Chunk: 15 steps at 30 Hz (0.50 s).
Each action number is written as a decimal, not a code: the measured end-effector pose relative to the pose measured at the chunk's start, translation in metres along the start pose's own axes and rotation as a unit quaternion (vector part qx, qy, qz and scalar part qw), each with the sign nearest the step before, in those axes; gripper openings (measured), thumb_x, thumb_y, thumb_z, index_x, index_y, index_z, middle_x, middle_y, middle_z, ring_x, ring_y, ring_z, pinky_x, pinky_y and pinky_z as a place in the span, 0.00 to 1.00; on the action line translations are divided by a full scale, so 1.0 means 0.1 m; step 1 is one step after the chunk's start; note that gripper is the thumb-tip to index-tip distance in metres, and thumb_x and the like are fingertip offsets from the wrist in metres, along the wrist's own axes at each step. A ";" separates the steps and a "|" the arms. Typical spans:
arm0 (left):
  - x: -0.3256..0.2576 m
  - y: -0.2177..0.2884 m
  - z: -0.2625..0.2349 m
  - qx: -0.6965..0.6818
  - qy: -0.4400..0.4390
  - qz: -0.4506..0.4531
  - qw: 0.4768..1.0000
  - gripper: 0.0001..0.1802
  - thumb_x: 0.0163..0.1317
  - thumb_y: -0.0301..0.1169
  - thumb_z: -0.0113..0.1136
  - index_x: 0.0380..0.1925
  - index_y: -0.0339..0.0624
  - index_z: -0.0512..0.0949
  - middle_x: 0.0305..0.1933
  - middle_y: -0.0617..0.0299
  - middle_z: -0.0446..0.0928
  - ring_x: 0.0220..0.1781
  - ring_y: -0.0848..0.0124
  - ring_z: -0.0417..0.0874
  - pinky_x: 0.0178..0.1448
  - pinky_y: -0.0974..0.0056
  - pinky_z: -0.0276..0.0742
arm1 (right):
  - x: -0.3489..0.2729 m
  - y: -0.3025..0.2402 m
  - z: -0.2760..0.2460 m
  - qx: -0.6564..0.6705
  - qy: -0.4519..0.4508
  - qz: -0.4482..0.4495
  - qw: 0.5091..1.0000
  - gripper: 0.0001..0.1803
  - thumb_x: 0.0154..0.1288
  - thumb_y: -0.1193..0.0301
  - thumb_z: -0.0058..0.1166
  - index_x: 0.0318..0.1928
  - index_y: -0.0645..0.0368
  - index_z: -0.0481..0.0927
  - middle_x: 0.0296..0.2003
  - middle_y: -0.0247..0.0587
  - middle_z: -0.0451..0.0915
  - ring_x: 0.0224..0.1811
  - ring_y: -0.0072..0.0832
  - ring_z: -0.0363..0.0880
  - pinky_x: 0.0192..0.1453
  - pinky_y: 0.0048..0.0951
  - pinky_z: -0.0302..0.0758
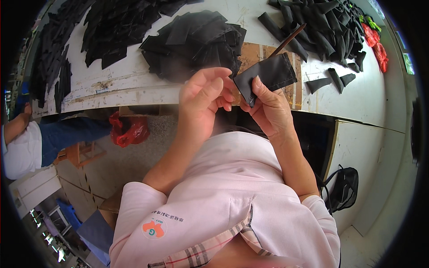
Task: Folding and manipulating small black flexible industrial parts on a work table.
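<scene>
My right hand (269, 107) grips a small flat piece of black fabric (278, 73), with the thumb on top and the fingers underneath. Light stitching runs along the fabric's edges, and its near corner points down toward me. From behind the fabric a thin brown pointed stick (288, 39) sticks out to the upper right; I cannot tell whether my right hand holds it too. My left hand (203, 91) is raised just left of the fabric, thumb and fingers loosely bent and apart, nothing visible between them. Its fingertips come close to the fabric's left edge.
Beyond my hands, black fabric pieces (192, 42) lie heaped on the white worktable (134, 91), over a brown board (252, 53). More narrow black pieces (321, 27) pile at the right. A red plastic bag (127, 129) hangs below the table edge. Another person (27, 143) is at far left.
</scene>
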State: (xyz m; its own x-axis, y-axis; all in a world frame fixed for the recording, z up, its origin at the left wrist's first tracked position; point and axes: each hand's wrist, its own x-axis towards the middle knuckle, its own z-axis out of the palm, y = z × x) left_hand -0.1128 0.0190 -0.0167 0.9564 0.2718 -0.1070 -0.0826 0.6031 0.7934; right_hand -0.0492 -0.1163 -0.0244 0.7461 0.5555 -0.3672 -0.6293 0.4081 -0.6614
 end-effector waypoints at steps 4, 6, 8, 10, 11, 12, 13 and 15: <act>-0.05 -0.06 0.03 0.000 -0.028 -0.034 0.999 0.14 0.57 0.30 0.50 0.41 0.32 0.70 0.34 0.57 0.75 0.30 0.74 0.75 0.33 0.71 0.69 | -0.02 0.02 0.01 0.040 0.008 -0.008 0.999 0.11 0.59 0.65 0.52 0.35 0.61 0.75 0.26 0.35 0.76 0.23 0.22 0.72 0.27 0.21 0.68; -0.04 -0.07 0.07 0.003 -0.029 -0.037 0.999 0.12 0.56 0.28 0.50 0.40 0.33 0.71 0.32 0.57 0.76 0.30 0.75 0.75 0.33 0.71 0.69 | -0.02 0.03 0.01 0.043 0.013 -0.005 0.999 0.12 0.59 0.64 0.51 0.36 0.61 0.75 0.26 0.35 0.76 0.23 0.23 0.71 0.30 0.23 0.69; 0.00 -0.09 0.11 0.044 -0.022 -0.036 0.998 0.10 0.55 0.25 0.51 0.38 0.33 0.72 0.30 0.58 0.76 0.28 0.76 0.75 0.31 0.72 0.69 | -0.01 0.04 -0.07 0.039 -0.014 -0.013 0.999 0.12 0.60 0.64 0.51 0.34 0.62 0.75 0.25 0.36 0.76 0.23 0.23 0.72 0.29 0.24 0.71; 0.02 -0.11 0.12 0.055 -0.018 -0.039 0.998 0.09 0.55 0.24 0.51 0.37 0.33 0.72 0.29 0.59 0.76 0.27 0.76 0.75 0.29 0.74 0.69 | 0.01 0.06 -0.10 0.046 -0.007 -0.016 0.999 0.12 0.60 0.64 0.50 0.34 0.62 0.75 0.25 0.36 0.76 0.23 0.23 0.73 0.29 0.24 0.71; 0.02 -0.12 0.12 0.067 -0.014 -0.040 0.997 0.09 0.55 0.23 0.51 0.37 0.33 0.73 0.29 0.60 0.76 0.25 0.77 0.75 0.28 0.75 0.69 | 0.02 0.06 -0.10 0.052 -0.002 -0.018 0.998 0.12 0.60 0.64 0.50 0.33 0.62 0.75 0.25 0.36 0.76 0.23 0.23 0.73 0.29 0.25 0.72; 0.04 -0.13 0.13 0.068 -0.014 -0.041 0.997 0.09 0.55 0.23 0.51 0.37 0.33 0.73 0.29 0.60 0.76 0.25 0.77 0.75 0.28 0.75 0.69 | 0.03 0.06 -0.10 0.054 -0.001 -0.019 0.998 0.12 0.60 0.64 0.50 0.33 0.62 0.75 0.25 0.36 0.76 0.23 0.23 0.73 0.29 0.25 0.72; 0.04 -0.14 0.15 0.079 -0.009 -0.041 0.996 0.08 0.55 0.22 0.51 0.36 0.33 0.73 0.29 0.60 0.76 0.25 0.77 0.75 0.27 0.75 0.69 | 0.02 0.06 -0.09 0.047 0.004 -0.024 0.999 0.12 0.60 0.64 0.50 0.33 0.62 0.75 0.25 0.36 0.76 0.23 0.23 0.73 0.28 0.24 0.72; 0.04 -0.12 0.17 0.089 -0.007 -0.038 0.995 0.08 0.54 0.22 0.51 0.35 0.33 0.73 0.28 0.60 0.76 0.24 0.77 0.75 0.27 0.76 0.69 | 0.01 0.06 -0.05 0.039 0.008 -0.034 0.999 0.12 0.60 0.64 0.50 0.33 0.62 0.74 0.25 0.36 0.76 0.23 0.23 0.73 0.28 0.24 0.72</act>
State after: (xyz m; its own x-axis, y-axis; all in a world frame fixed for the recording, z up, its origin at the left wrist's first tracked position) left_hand -0.1033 0.0002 -0.0168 0.9619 0.2188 -0.1637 0.0402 0.4791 0.8768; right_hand -0.0507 -0.1174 -0.0319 0.7908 0.5128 -0.3342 -0.5917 0.5007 -0.6318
